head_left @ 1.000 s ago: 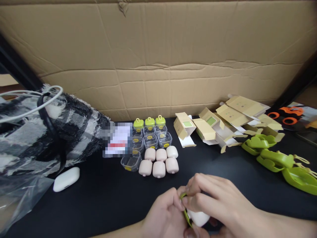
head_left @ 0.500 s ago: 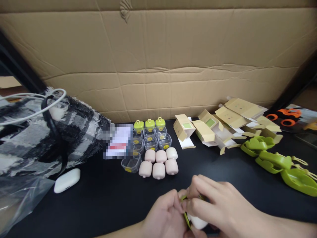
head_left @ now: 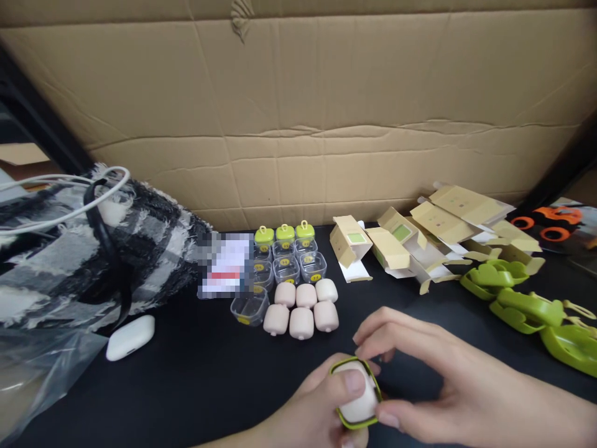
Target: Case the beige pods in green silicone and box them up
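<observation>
A: Backdrop is a creased brown cardboard sheet (head_left: 298,112) standing behind a black table (head_left: 196,379). My view is from the head camera, looking down at both hands.

B: What's in hand?

A: A small pale pink rounded case with a green rim band (head_left: 357,393), low centre, held just above the table. Left hand (head_left: 317,414) is closed around it from below, thumb across its top face. Right hand (head_left: 438,386) is half open: thumb touching the case's right edge, the other fingers spread loose above it, not gripping.

B: Step?

A: I judge the green band is being fitted around the pink case. It looks seated along the visible edge; the far side is hidden by the fingers, so I can't tell if it's all the way on.

B: Next move needs?

A: Probably a steady left-hand hold while the right presses round the rim. Small part, so slipping is the risk.

B: Surroundings?

A: Six bare pale pink cases (head_left: 303,305) in two rows mid-table, clear plastic cups with green lids (head_left: 286,255) behind them, opened tan cardboard boxes (head_left: 420,242) to the right, green moulded pieces (head_left: 532,305) far right. White earbud case (head_left: 130,337) and a black-and-white checked fabric (head_left: 84,249) on the left.
</observation>
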`<state>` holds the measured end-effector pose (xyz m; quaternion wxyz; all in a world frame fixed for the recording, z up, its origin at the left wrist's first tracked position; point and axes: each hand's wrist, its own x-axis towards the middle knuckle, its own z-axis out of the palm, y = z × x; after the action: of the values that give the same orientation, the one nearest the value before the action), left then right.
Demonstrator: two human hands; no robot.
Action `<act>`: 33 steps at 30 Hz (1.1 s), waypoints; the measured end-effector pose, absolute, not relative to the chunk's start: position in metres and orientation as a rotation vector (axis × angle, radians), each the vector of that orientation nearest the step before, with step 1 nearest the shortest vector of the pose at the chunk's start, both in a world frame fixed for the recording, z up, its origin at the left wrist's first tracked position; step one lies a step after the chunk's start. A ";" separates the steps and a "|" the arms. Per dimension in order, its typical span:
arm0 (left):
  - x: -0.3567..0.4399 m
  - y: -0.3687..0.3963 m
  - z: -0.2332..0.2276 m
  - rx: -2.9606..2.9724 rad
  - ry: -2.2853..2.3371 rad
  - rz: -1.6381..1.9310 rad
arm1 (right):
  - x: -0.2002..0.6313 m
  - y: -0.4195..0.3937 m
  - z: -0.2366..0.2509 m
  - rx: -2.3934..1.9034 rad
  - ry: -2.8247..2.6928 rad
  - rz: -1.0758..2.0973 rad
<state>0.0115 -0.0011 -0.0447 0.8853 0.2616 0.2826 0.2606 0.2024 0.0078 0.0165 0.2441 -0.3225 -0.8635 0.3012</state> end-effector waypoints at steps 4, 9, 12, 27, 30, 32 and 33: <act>0.011 -0.002 -0.048 0.611 0.581 0.528 | 0.201 0.007 0.017 -0.878 -2.386 0.924; 0.012 -0.005 -0.052 0.715 0.606 0.536 | 0.196 0.002 0.009 -0.877 -2.405 0.753; 0.015 -0.008 -0.054 0.840 0.625 0.593 | 0.194 0.001 0.003 -0.843 -2.452 0.588; 0.023 -0.010 -0.063 0.891 0.652 0.643 | 0.188 -0.005 -0.004 -0.681 -2.593 0.056; 0.021 -0.009 -0.060 0.868 0.649 0.624 | 0.189 -0.005 -0.006 -0.737 -2.565 0.125; 0.019 -0.009 -0.058 0.854 0.631 0.637 | 0.191 -0.004 -0.007 -0.778 -2.536 0.196; 0.018 -0.008 -0.057 0.851 0.622 0.641 | 0.192 -0.004 -0.007 -0.790 -2.522 0.237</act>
<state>0.0183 -0.0082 -0.0573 0.8157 0.3991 0.2915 0.3007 0.1922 -0.0042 -0.0070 0.2418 -0.2890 -0.9222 0.0868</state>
